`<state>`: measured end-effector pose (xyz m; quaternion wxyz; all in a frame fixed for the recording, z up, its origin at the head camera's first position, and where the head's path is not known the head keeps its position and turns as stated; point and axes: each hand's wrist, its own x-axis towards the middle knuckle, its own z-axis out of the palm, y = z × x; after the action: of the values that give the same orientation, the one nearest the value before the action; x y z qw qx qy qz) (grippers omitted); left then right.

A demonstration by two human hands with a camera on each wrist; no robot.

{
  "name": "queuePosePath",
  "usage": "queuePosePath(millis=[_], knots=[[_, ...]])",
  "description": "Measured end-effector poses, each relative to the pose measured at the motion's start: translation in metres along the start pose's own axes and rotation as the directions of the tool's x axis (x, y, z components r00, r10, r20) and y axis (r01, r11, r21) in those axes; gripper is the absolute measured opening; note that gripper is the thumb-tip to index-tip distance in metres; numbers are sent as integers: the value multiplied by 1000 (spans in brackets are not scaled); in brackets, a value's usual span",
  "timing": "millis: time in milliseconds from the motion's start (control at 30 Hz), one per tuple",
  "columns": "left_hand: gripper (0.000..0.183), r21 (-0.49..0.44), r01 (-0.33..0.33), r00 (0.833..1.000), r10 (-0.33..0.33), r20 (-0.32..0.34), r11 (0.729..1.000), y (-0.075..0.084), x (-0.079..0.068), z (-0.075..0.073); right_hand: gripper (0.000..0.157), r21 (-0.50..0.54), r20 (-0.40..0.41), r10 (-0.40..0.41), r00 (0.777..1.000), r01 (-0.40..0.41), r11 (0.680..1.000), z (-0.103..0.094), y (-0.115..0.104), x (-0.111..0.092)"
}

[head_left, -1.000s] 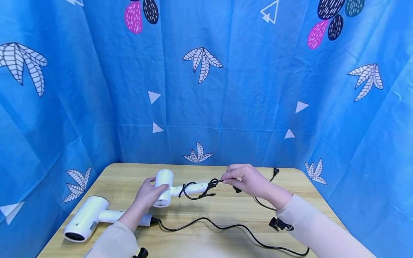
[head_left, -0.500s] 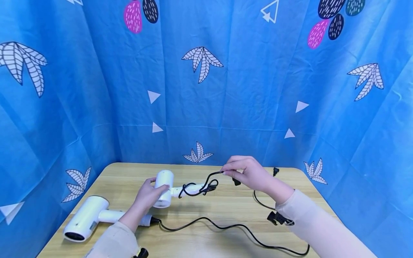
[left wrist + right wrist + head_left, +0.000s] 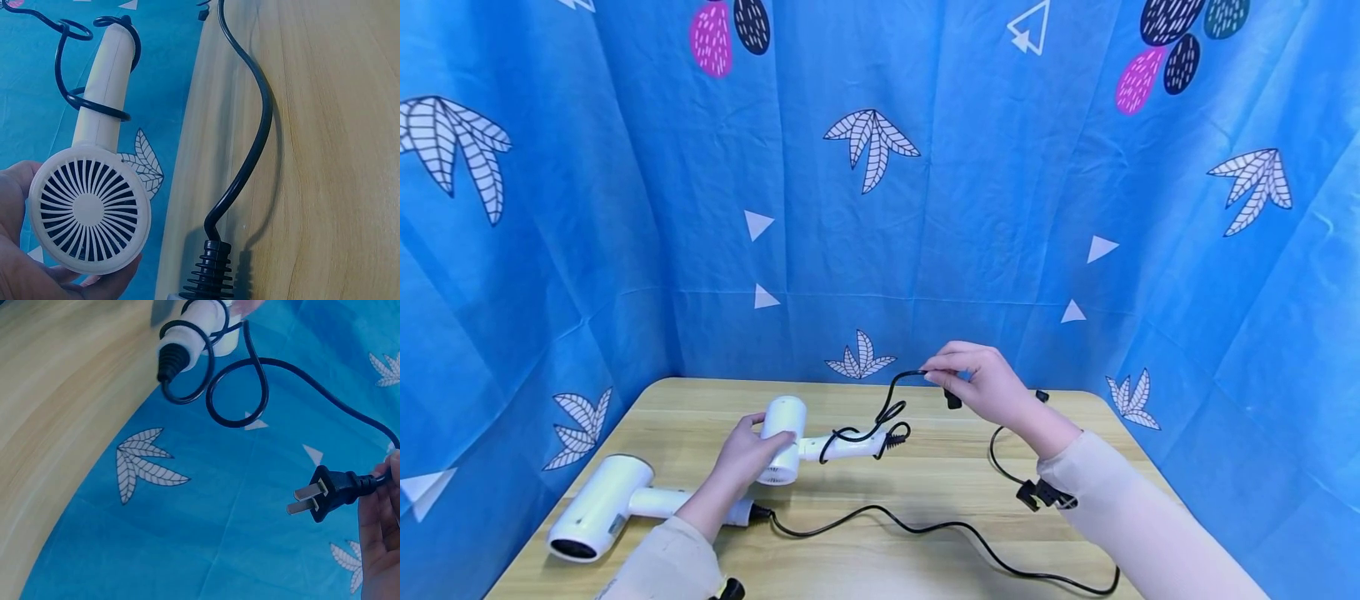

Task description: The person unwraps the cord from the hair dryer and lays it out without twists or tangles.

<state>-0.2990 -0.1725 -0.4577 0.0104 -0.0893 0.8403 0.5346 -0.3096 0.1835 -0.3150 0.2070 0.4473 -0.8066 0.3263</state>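
Note:
My left hand (image 3: pixel 747 452) grips the barrel of a small white hair dryer (image 3: pixel 783 417), its thumb across the front. In the left wrist view the dryer's round slatted grille (image 3: pixel 87 209) faces the camera, with fingers around its edge. A black cord (image 3: pixel 891 400) loops around the handle, which points right. My right hand (image 3: pixel 981 383) pinches that cord close to its plug, holding it raised at the table's far side. The two-pin plug (image 3: pixel 328 492) hangs beside the fingers in the right wrist view. From the handle end, the cord rises slackly to the right hand.
A larger white hair dryer (image 3: pixel 602 508) lies at the table's left, partly behind the left forearm. Its black cord (image 3: pixel 917 529) snakes right across the wooden table (image 3: pixel 850 575) and passes beneath the right arm. Another plug (image 3: pixel 1042 397) lies near the far right edge. Blue curtains (image 3: pixel 880 250) surround the table.
My right hand has moved up and slightly right, drawing the cord with it. More cord now stretches free of the handle, its loops looser. The left hand and its dryer have barely moved.

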Motion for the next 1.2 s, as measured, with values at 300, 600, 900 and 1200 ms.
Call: queuePosePath(millis=[300,600,900,1200], knots=[[84,-27,-11,1000,11,9,1000,0,0,1,13,-22,-47,71,996,-72,997,7,14,-3],[83,-43,-13,1000,14,11,999,0,-1,1,11,-72,-93,122,988,-129,989,18,27,-4],[82,-60,-11,1000,12,19,998,1,-3,1,10,-123,-127,185,974,-201,972,24,39,-9],[84,-53,8,1000,-6,25,999,0,-4,-1,10,-144,-115,246,962,-261,955,34,50,-19]])
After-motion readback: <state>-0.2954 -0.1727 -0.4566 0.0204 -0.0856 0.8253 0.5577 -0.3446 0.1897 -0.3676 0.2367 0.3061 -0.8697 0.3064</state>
